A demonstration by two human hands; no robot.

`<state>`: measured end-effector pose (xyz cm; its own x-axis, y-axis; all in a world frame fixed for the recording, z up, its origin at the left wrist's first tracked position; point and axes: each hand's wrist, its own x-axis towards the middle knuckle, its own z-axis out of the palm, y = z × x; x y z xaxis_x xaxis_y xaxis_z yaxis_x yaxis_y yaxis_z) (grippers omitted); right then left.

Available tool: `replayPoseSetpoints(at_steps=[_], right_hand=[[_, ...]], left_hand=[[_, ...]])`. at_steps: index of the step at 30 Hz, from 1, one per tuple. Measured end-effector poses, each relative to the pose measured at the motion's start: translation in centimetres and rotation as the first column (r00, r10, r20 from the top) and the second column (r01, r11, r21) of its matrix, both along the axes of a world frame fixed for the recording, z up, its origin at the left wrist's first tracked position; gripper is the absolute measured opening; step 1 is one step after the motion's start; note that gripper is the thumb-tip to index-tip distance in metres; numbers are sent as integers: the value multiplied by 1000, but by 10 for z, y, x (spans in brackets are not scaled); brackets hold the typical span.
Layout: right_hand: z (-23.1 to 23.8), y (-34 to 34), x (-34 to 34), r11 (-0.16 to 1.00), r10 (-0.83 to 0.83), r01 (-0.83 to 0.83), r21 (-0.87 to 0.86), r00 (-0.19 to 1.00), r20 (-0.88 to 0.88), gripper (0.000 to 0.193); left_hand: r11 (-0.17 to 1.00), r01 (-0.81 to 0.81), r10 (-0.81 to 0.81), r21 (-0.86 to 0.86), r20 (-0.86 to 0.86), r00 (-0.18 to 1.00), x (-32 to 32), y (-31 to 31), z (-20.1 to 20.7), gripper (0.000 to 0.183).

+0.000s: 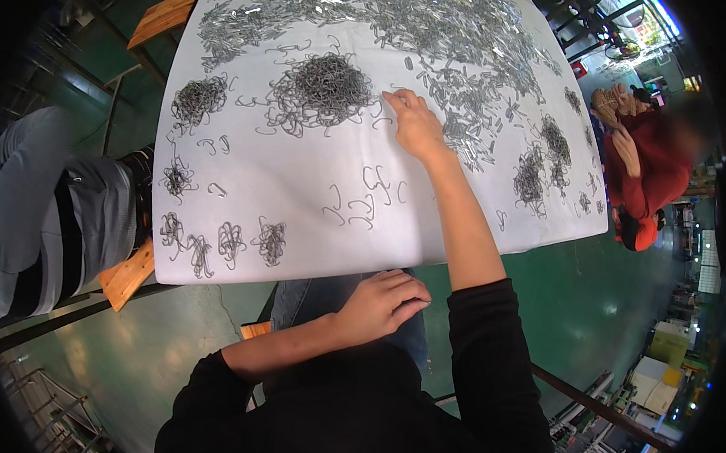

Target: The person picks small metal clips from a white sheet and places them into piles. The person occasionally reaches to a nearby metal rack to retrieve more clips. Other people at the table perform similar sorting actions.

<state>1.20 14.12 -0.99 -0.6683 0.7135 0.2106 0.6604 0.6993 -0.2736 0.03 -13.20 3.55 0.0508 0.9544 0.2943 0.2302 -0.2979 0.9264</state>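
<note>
Right hand (419, 128) reaching over a white surface (288, 189), palm down, its fingers bent and drawn close together, fingertips beside the right edge of a large heap of bent wire hooks (332, 86); whether a hook lies between the fingertips cannot be told. Left hand (385, 305) on the near side, off the surface and above the lap, fingers loosely curled with the thumb close to the index finger; whether it has hold of anything cannot be told.

The large heap lies far and slightly left of centre, dense in the middle, with single hooks strewn about its edges. Small flat grey pieces (459, 20) cover the far part of the surface and spread nearer along the right of the right hand. A few loose hooks (369, 210) lie near the centre, apart from one another. Smaller clusters of hooks stand at the far left (199, 100), in a row at the near left (273, 242) and at the right (529, 179). A person in red (641, 186) is at the right; a grey-clothed leg (21, 193) is at the left, beside a wooden stool (130, 277)
</note>
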Motion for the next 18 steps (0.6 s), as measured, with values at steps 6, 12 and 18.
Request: replayPoseSetpoints(at_steps=[6, 12, 18], right_hand=[[-7, 20, 5, 969, 46, -44, -244, 999, 2, 27], [-12, 84, -22, 948, -243, 244, -204, 970, 31, 20], [-2, 60, -11, 937, -197, 265, -228, 939, 282, 25]], left_hand=[[999, 42, -41, -21, 14, 999, -1, 1, -3, 8], [998, 56, -57, -24, -56, 997, 0, 2, 2, 10], [999, 33, -34, -27, -32, 999, 3, 9, 3, 13]])
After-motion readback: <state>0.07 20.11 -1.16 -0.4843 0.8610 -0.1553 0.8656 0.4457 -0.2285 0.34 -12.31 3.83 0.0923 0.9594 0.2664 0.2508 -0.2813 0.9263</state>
